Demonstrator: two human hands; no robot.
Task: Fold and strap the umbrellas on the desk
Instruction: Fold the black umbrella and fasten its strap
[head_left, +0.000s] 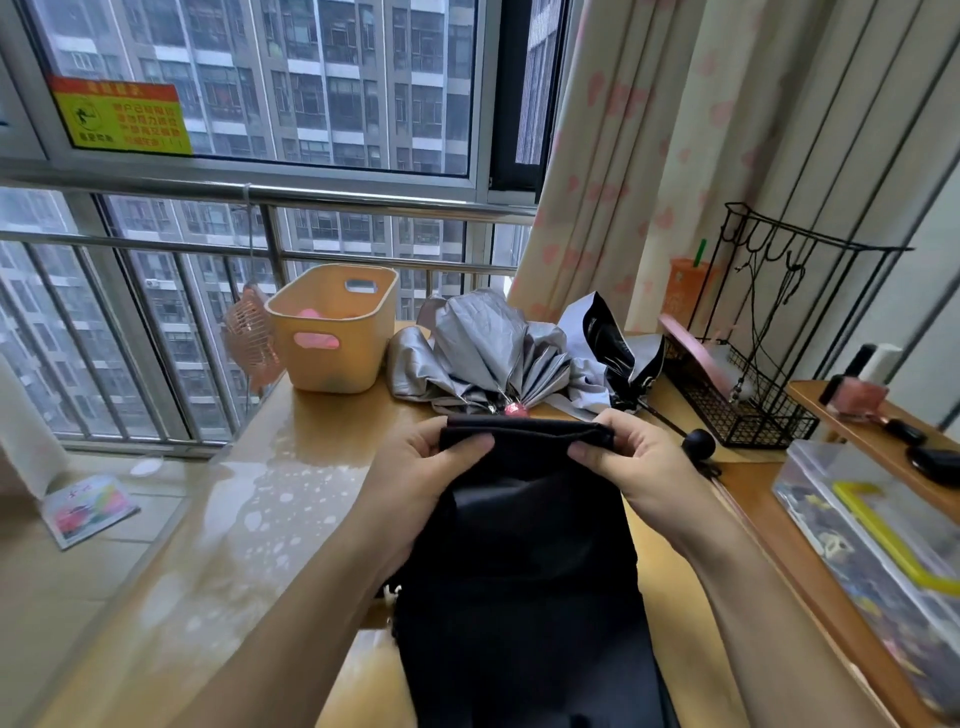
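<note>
Both forearms reach out from the near side, almost parallel over the desk (234, 519), with the wrists level and bent slightly in toward each other. The left hand (415, 467) pinches the left end of a folded top edge of the black umbrella (519, 571): the thumb lies flat along the near face of the cloth and the fingers curl round behind it. The right hand (641, 467) mirrors it on the right end, thumb pressed on the near side and fingers hooked over the top of the fold. Between the two hands the edge is held taut and roughly level. The rest of the black canopy drapes down and back toward the person, between the forearms and past the near edge of the desk. Whether it rests on the desktop I cannot tell.

Just beyond the hands a silver umbrella (483, 348) lies loose and crumpled on the desk, its pink tip showing right behind the black fold. Beside it to the right sits another unstrapped umbrella (618, 348), black inside and pale outside, with a thin shaft running to a round black knob (698, 444) near the right hand. A pale orange basket (332, 332) stands at the far left of the desk, and a black wire rack (753, 395) stands at the far right.
</note>
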